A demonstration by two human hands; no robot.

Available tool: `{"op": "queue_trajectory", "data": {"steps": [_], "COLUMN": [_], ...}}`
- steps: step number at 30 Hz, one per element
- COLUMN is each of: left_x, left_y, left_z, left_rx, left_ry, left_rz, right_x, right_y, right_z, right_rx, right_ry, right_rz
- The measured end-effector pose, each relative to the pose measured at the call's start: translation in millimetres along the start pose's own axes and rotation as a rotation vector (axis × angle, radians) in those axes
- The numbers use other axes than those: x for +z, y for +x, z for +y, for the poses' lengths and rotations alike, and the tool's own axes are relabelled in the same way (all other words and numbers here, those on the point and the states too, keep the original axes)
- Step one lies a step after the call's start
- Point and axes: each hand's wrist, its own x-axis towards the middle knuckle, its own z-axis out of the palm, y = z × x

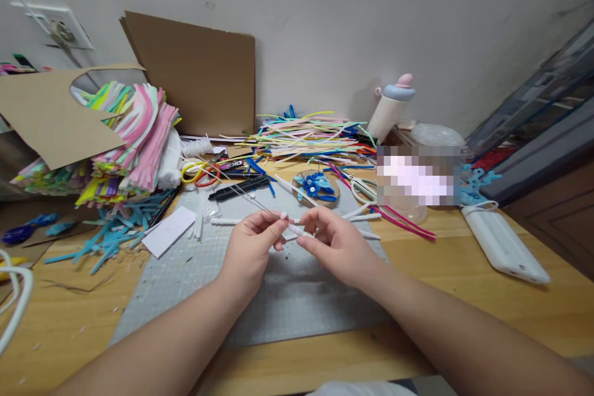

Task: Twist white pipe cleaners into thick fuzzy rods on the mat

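My forearms come in from eight and four o'clock, slanting inward over the grey mat, and my hands meet above it, just apart. My left hand is curled, thumb and forefinger pressed together on a thin wire that runs off toward ten o'clock. My right hand, fingers bent, pinches a slim white piece between thumb and fingertips. It sits in the gap between my hands, slightly tilted; whether it joins the wire I cannot tell. Level with me, a card lies at nine and a white device at three. Beyond, a blue flower rests past twelve, and farther, at twelve, stems are heaped by the wall.
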Motion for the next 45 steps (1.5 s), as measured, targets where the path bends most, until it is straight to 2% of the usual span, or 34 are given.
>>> {"op": "queue_trajectory", "data": {"steps": [1,3,9,12,17,21,29,31,35,38,40,42,45], "left_x": [-0.7,-1.6,-1.6,-0.9,0.2,0.4,2.0,0.9,-2.2,-3.3,-4.0,-6.0,-12.2], "left_y": [0.9,2.5,3.6,2.9,1.4,0.9,-0.1,1.0,4.4,5.6,5.6,5.9,6.7], "left_z": [-0.8,-1.9,-2.7,-1.6,1.3,1.4,4.0,5.6,9.2,10.5,9.4,7.1,5.9], "left_rx": [-0.004,-0.018,-0.037,-0.042,-0.052,-0.049,-0.056,-0.085,-0.129,-0.045,0.073,0.266,0.709], "left_ry": [-0.001,-0.009,-0.042,-0.056,-0.079,-0.087,-0.152,-0.183,-0.156,-0.001,0.136,0.303,0.624], "left_rz": [-0.001,-0.013,-0.037,-0.036,-0.037,-0.047,-0.056,-0.078,-0.088,-0.090,-0.081,-0.005,0.236], "right_x": [1.6,3.3,0.0,-0.4,0.6,-2.2,-10.5,-11.4,-14.6,-18.9,-21.4,-22.9,-23.9], "right_y": [-1.2,-3.0,-2.9,-1.7,1.8,4.6,6.3,6.8,8.4,9.0,9.1,9.2,9.6], "right_z": [0.7,2.3,2.4,0.0,-1.0,1.0,5.3,5.0,3.9,3.1,2.9,3.5,5.7], "right_rx": [-0.106,-0.239,-0.272,-0.179,0.191,0.355,0.427,0.430,0.380,0.345,0.360,0.396,0.434], "right_ry": [-0.149,-0.351,-0.408,-0.290,0.246,0.540,0.766,0.765,0.674,0.645,0.663,0.697,0.769], "right_rz": [0.079,0.128,0.112,0.057,-0.139,-0.286,-0.484,-0.483,-0.396,-0.418,-0.470,-0.514,-0.579]}}
